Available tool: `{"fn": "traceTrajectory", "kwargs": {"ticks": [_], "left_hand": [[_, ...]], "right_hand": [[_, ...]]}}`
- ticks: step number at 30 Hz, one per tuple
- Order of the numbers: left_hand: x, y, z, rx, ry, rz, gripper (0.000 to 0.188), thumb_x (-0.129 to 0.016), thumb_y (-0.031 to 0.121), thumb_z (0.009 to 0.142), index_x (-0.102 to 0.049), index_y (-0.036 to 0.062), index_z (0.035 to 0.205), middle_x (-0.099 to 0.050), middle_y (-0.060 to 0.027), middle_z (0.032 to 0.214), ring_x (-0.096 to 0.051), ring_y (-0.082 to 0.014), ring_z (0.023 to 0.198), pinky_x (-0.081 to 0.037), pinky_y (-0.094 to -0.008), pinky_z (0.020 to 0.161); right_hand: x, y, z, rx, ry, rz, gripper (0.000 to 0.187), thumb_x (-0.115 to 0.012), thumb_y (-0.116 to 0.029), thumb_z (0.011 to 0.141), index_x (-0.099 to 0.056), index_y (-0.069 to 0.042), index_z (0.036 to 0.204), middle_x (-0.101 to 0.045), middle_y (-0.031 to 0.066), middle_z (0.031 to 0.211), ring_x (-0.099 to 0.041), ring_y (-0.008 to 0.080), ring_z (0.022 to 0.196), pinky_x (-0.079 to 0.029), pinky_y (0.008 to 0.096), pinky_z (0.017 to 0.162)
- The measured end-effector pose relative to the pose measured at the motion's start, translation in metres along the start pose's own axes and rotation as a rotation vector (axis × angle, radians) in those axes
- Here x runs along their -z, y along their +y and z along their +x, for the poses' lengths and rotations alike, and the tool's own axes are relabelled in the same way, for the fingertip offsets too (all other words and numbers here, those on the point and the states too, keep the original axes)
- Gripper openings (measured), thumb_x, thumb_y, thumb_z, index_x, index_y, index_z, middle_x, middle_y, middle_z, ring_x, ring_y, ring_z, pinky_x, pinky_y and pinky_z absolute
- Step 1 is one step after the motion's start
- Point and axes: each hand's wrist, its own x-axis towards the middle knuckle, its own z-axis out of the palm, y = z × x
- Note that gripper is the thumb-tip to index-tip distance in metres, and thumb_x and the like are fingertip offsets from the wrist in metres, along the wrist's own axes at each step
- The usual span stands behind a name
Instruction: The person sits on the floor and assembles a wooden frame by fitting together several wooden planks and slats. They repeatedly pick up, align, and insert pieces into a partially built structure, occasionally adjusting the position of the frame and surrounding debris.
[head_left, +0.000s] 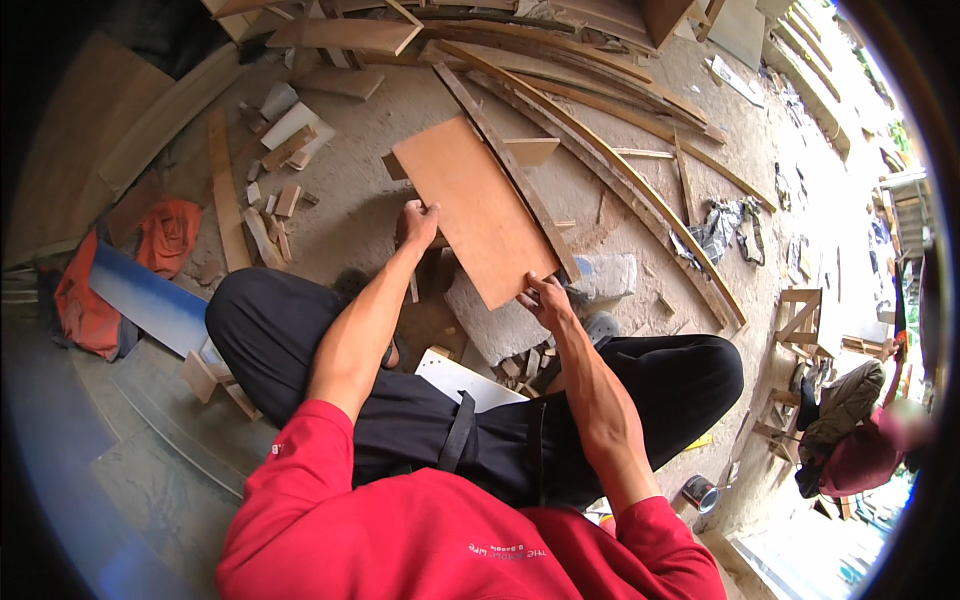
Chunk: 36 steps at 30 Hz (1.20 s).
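Observation:
A rectangular, orange-brown wooden board [475, 215] is held tilted in front of my knees. Its left edge is gripped by my left hand [418, 224], with the thumb on top and the other fingers partly hidden beneath. My right hand [544, 298] pinches the near right corner, thumb over the face. Along the board's right side runs a long, narrow dark wooden strip [508, 175]; whether the two are joined I cannot tell. Below the board lies a pale concrete block [495, 318]. Short wood pieces stick out from under the board on both sides.
Long timber strips [625, 185] lie across the floor at the right and back. Wood offcuts [288, 200] and an orange bag [90, 305] are at the left. A white panel [462, 380] lies between my legs. Another person [860, 450] sits at far right, near a tin can [699, 493].

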Motion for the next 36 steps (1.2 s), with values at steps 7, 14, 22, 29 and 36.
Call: {"fn": "traceTrajectory", "kwargs": {"ticks": [7,14,22,29,36], "left_hand": [[0.029,0.02,-0.046,0.181,0.219,0.122,0.057,-0.06,0.056,0.079,-0.065,-0.0009,0.081,-0.067,-0.0162,0.085,-0.064,-0.0287,0.085,-0.048,-0.0401,0.077],[0.056,0.0,-0.07,0.207,0.191,0.114,0.05,-0.062,0.049,0.079,-0.067,0.0018,0.096,-0.067,-0.0177,0.095,-0.064,-0.0327,0.092,-0.048,-0.0421,0.08],[0.054,-0.024,-0.077,0.085,0.139,0.014,0.055,-0.07,0.037,0.076,-0.056,-0.0002,0.114,-0.064,-0.0153,0.108,-0.06,-0.0268,0.1,-0.046,-0.0366,0.086],[0.069,0.006,-0.086,0.127,0.224,-0.334,0.052,-0.072,0.033,0.076,-0.054,-0.0025,0.11,-0.064,-0.0146,0.1,-0.061,-0.027,0.095,-0.048,-0.0361,0.083],[0.122,0.019,-0.101,0.312,0.093,-0.919,0.044,-0.065,0.039,0.083,-0.057,0.0048,0.111,-0.062,-0.0062,0.101,-0.059,-0.0185,0.088,-0.049,-0.0322,0.076]], "right_hand": [[-0.009,-0.009,-0.009,0.074,-0.048,-0.036,0.031,-0.061,-0.02,0.09,-0.05,-0.016,0.118,-0.056,-0.0006,0.096,-0.055,0.014,0.085,-0.049,0.0341,0.075],[-0.019,-0.007,-0.003,0.056,-0.02,-0.126,0.038,-0.057,-0.019,0.09,-0.045,-0.012,0.125,-0.056,0.0066,0.11,-0.057,0.0218,0.093,-0.048,0.0413,0.078],[-0.021,-0.001,0.006,-0.008,0.05,-0.078,0.04,-0.06,-0.027,0.088,-0.049,-0.008,0.121,-0.054,0.0072,0.113,-0.053,0.023,0.099,-0.046,0.0404,0.082],[-0.037,-0.009,-0.014,0.07,-0.248,-0.017,0.035,-0.058,-0.015,0.09,-0.047,-0.014,0.124,-0.06,-0.0013,0.107,-0.06,0.0142,0.093,-0.049,0.032,0.081],[-0.128,-0.003,-0.004,0.118,-0.47,0.08,0.037,-0.057,-0.007,0.089,-0.043,-0.01,0.123,-0.057,0.0059,0.112,-0.059,0.0208,0.099,-0.049,0.0373,0.085]]}}
